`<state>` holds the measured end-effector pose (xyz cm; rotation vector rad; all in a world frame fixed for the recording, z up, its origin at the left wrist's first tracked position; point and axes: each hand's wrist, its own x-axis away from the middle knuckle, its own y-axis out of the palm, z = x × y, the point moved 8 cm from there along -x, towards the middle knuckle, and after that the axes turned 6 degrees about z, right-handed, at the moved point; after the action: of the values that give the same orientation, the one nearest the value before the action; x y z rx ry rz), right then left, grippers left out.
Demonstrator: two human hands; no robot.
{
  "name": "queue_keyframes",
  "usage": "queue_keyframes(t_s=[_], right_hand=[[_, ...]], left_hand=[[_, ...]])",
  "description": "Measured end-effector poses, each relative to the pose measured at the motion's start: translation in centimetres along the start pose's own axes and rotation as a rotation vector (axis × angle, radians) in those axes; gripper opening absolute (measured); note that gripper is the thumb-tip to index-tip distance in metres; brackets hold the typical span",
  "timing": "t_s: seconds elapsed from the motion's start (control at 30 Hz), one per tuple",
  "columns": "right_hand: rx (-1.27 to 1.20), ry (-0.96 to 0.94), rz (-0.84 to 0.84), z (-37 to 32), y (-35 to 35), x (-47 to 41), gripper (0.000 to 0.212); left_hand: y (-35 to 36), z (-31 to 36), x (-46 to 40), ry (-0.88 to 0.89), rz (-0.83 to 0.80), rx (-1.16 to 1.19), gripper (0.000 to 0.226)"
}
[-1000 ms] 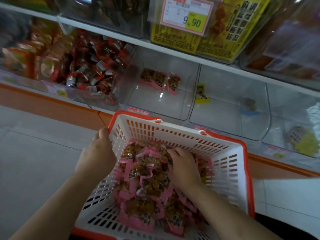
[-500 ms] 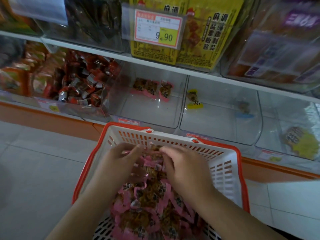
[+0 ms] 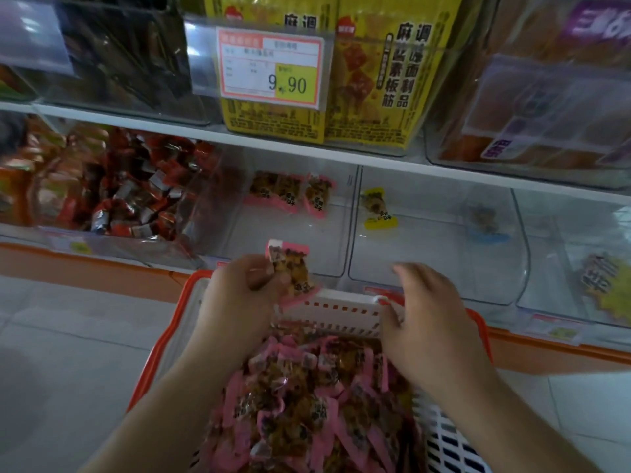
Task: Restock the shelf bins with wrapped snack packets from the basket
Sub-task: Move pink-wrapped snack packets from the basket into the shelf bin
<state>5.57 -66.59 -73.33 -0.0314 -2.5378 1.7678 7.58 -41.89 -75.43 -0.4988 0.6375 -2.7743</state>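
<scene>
Basket (image 3: 341,303) heaped with pink packets (image 3: 307,404); bin (image 3: 327,261) seemingly near-empty.

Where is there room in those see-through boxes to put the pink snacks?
The clear bin with three pink packets at its back has bare floor in front of them. The bin to its right holds only a yellow packet and a blue one, so it is mostly bare. The red-candy bin on the left is crowded.

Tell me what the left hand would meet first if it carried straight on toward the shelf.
Probably the clear bin holding pink packets: the left hand, gripping a pink packet, points at its open front. Depth is hard to judge.
</scene>
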Motion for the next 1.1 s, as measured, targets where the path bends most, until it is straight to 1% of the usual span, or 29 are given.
queue_keyframes(t_s=[0.07, 0.1, 0.13, 0.2, 0.27, 0.3, 0.33, 0.43, 0.47, 0.53, 0.6, 0.67, 0.73, 0.77, 0.9, 0.97, 1.0, 1.1], right_hand=[[0.099, 0.054, -0.094, 1.3, 1.0, -0.5, 0.066], [0.136, 0.039, -0.127, 1.5, 1.6, -0.5, 0.065], [0.165, 0.019, -0.143, 1.7, 2.0, -0.4, 0.064], [0.203, 0.007, -0.137, 2.2, 2.7, -0.4, 0.064], [0.241, 0.03, -0.137, 2.7, 3.3, -0.5, 0.062], [0.254, 0.044, -0.132, 3.1, 3.6, -0.7, 0.061], [0.266, 0.04, -0.092, 3.3, 3.8, -0.8, 0.06], [0.305, -0.013, 0.033, 3.3, 4.0, -1.2, 0.061], [0.314, -0.031, 0.061, 3.3, 4.1, -1.3, 0.062], [0.315, -0.039, 0.089, 3.7, 4.5, -1.4, 0.062], [0.318, -0.033, 0.098, 3.9, 4.6, -1.4, 0.063], [0.309, -0.035, 0.114, 3.7, 4.6, -1.7, 0.064], [0.301, -0.038, 0.137, 3.5, 4.5, -1.9, 0.063], [0.299, -0.034, 0.143, 3.5, 4.5, -1.9, 0.062], [0.325, -0.045, 0.142, 3.5, 4.8, -1.7, 0.064], [0.341, -0.044, 0.124, 3.3, 4.7, -1.8, 0.059], [0.343, -0.034, 0.109, 3.2, 4.7, -1.8, 0.057], [0.322, -0.007, 0.058, 3.3, 4.6, -1.8, 0.052]], left_hand=[[1.2, 1.5, -3.1, 0.04, 0.03, -0.031, 0.009], [2.0, 2.1, -4.9, 0.056, 0.04, -0.047, 0.004], [2.9, 2.4, -6.8, 0.06, 0.045, -0.077, 0.006], [5.2, 2.6, -10.9, 0.06, 0.037, -0.08, 0.011], [7.5, 1.9, -15.1, 0.055, 0.029, -0.032, 0.023], [8.7, 1.4, -17.1, 0.058, 0.016, -0.021, 0.024], [9.7, 1.5, -18.5, 0.068, 0.008, -0.013, 0.022], [10.6, 4.1, -19.0, 0.101, 0.068, -0.052, 0.007], [10.9, 4.8, -19.3, 0.12, 0.094, -0.074, 0.013], [12.3, 5.3, -20.3, 0.14, 0.118, -0.109, 0.036], [12.9, 5.6, -21.1, 0.174, 0.152, -0.156, 0.042], [13.2, 5.7, -21.9, 0.234, 0.182, -0.229, 0.036], [13.6, 5.9, -22.2, 0.327, 0.202, -0.411, 0.012], [13.7, 5.9, -22.2, 0.365, 0.223, -0.487, 0.012], [13.8, 5.2, -22.2, 0.45, 0.197, -0.611, 0.032], [13.7, 5.0, -22.3, 0.492, 0.184, -0.616, 0.043], [13.6, 4.9, -22.3, 0.492, 0.173, -0.585, 0.044], [12.5, 4.7, -21.6, 0.475, 0.123, -0.456, 0.033]])
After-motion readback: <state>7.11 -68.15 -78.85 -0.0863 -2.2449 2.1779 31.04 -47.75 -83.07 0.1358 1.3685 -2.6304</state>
